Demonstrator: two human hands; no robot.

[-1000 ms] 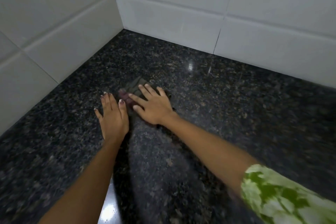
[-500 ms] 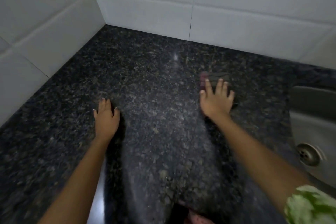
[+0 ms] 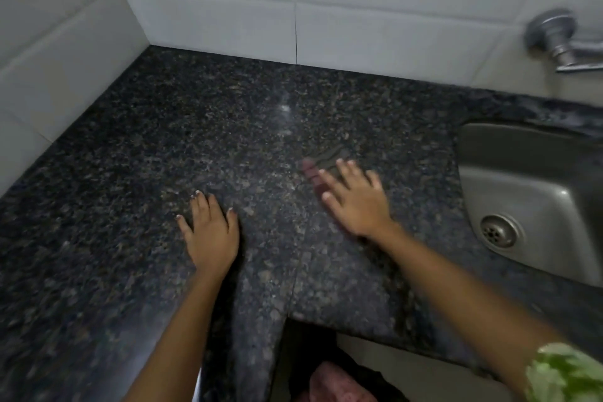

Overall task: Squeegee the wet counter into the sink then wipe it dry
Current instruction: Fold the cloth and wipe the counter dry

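Nearest you, your green-and-white patterned sleeve (image 3: pixel 564 375) shows at the lower right corner, and both bare forearms reach forward over the front edge of the dark speckled granite counter (image 3: pixel 130 173).

Your left hand (image 3: pixel 210 233) lies flat on the counter, palm down, fingers straight and close together, thumb out a little to its right. It holds nothing.

Your right hand (image 3: pixel 354 202) is well to the right of the left one and a little farther out. It too is flat, palm down, with the fingers straight and slightly fanned. It presses down on a dark cloth (image 3: pixel 328 157), which lies under your fingers and pokes out just beyond the fingertips. The cloth is blurred, with a reddish edge on its left side; its exact shape is hard to tell.

To the right of your right hand, set into the counter, is the steel sink (image 3: pixel 535 186), with its round drain (image 3: pixel 499 232) near the front of the basin. The cloth is between your left hand and the sink, apart from the rim.

Beyond both hands the counter runs back to the white tiled wall (image 3: pixel 228 10), which turns a corner on the far left. Above the sink, on the far right, a metal tap (image 3: pixel 558 39) comes out of the wall.
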